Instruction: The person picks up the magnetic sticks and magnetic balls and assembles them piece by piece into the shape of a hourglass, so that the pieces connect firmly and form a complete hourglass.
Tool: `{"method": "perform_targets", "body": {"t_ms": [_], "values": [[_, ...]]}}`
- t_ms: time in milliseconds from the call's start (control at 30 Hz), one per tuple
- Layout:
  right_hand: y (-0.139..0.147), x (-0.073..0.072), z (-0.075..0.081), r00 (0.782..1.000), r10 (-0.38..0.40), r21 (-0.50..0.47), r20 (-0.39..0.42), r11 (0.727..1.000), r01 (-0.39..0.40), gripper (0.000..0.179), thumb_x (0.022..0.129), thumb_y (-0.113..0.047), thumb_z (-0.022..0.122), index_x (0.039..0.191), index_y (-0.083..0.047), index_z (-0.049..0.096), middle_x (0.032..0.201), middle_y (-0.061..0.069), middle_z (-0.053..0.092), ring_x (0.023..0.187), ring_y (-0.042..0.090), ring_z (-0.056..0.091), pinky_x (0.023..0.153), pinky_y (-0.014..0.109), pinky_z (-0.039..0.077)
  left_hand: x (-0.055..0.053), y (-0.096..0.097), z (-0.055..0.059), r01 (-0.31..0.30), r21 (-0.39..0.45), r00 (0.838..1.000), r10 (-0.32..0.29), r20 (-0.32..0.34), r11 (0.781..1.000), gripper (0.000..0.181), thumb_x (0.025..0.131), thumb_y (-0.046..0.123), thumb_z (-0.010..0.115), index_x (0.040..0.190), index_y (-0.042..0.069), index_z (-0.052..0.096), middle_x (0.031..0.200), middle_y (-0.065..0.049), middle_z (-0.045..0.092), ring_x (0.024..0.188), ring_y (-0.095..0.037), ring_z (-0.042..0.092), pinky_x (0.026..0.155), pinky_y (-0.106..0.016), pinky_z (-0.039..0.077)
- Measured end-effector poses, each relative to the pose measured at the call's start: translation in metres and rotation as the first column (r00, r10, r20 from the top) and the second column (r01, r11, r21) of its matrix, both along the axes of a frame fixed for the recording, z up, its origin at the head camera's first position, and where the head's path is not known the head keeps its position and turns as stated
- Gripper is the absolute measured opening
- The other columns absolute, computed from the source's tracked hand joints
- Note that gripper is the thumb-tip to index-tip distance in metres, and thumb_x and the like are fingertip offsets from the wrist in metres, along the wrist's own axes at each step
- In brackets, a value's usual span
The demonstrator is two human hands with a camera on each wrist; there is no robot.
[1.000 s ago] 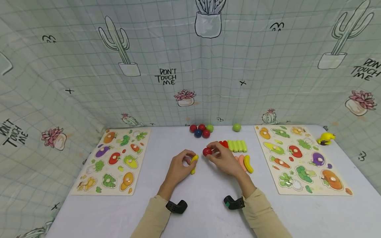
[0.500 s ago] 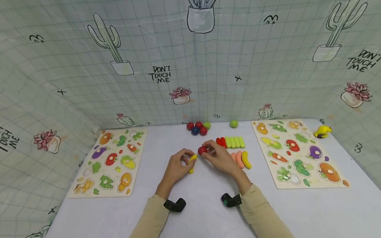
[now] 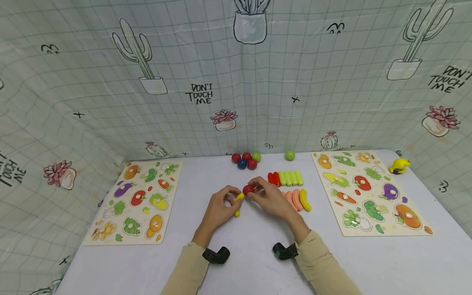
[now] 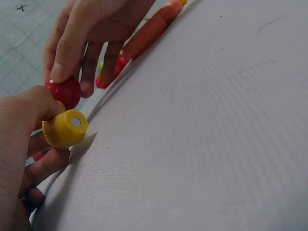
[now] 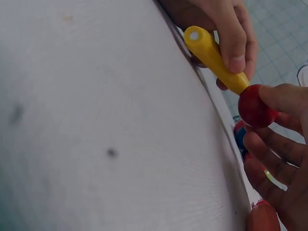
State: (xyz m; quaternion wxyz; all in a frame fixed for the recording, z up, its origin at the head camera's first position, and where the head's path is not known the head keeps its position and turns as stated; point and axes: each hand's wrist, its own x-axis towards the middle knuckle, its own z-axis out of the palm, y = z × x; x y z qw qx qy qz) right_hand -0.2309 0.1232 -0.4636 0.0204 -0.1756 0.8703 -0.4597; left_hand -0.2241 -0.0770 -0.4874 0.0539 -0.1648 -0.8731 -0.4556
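My left hand (image 3: 218, 208) pinches a yellow magnetic stick (image 5: 214, 60) between thumb and fingers, near the middle of the table. A small pale metal disc shows in the stick's near end (image 4: 76, 121). The right hand (image 3: 271, 199) holds a glossy red ball (image 3: 248, 190) by thumb and fingertips, its other fingers spread loosely. In the right wrist view the ball sits right against the stick's far end, the two in line. Both pieces are raised over the white table.
Behind the hands is a cluster of red, blue and green balls (image 3: 241, 164), with one green ball (image 3: 289, 155) apart. Red and lime sticks (image 3: 291, 178), pink and yellow curved sticks (image 3: 304, 200) lie right. Vegetable puzzle boards (image 3: 162, 221) (image 3: 348, 229) flank; a yellow toy (image 3: 400, 165) sits far right.
The right hand has moved left with the red ball, closing the gap to the yellow stick's upper end. My left hand has kept its pinch and hardly moved.
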Motion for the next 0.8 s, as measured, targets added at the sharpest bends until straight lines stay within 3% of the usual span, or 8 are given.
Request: {"method": "perform_targets", "body": {"t_ms": [333, 567, 800], "values": [[-0.0029, 0.0014, -0.0016, 1.0, -0.007, 0.021, -0.017, 1.0, 0.007, 0.029, 0.09, -0.022, 0.065, 0.116, -0.015, 0.055, 0.11, 0.001, 0.063, 0.098, 0.016, 0.058, 0.091, 0.037, 0.048, -0.0018, 0.0005, -0.0023, -0.008, -0.009, 1.0, 0.008, 0.019, 1.0, 0.018, 0.084, 0.022, 0.07, 0.101, 0.022, 0.063, 0.092, 0.008, 0.064, 0.069, -0.007, 0.052, 0.059, -0.018, 0.04], [-0.002, 0.0025, -0.004, 1.0, -0.007, 0.032, -0.003, 0.999, 0.007, 0.03, 0.089, -0.024, 0.065, 0.116, -0.016, 0.055, 0.112, 0.0, 0.063, 0.1, 0.016, 0.06, 0.092, 0.037, 0.048, -0.0012, 0.0008, -0.0031, 0.0, -0.007, 1.0, 0.0, 0.002, 1.0, 0.016, 0.085, 0.022, 0.07, 0.099, 0.021, 0.063, 0.091, 0.007, 0.064, 0.072, -0.009, 0.054, 0.06, -0.018, 0.04], [-0.0053, 0.0026, -0.0034, 0.999, 0.042, 0.101, -0.029, 0.994, -0.039, 0.028, 0.09, -0.023, 0.064, 0.117, -0.018, 0.057, 0.104, -0.004, 0.065, 0.099, 0.015, 0.059, 0.09, 0.036, 0.048, -0.0022, 0.001, -0.004, -0.001, -0.045, 0.999, -0.001, -0.042, 0.999, 0.013, 0.084, 0.022, 0.071, 0.094, 0.018, 0.063, 0.083, 0.005, 0.062, 0.073, -0.009, 0.055, 0.062, -0.02, 0.039]]}}
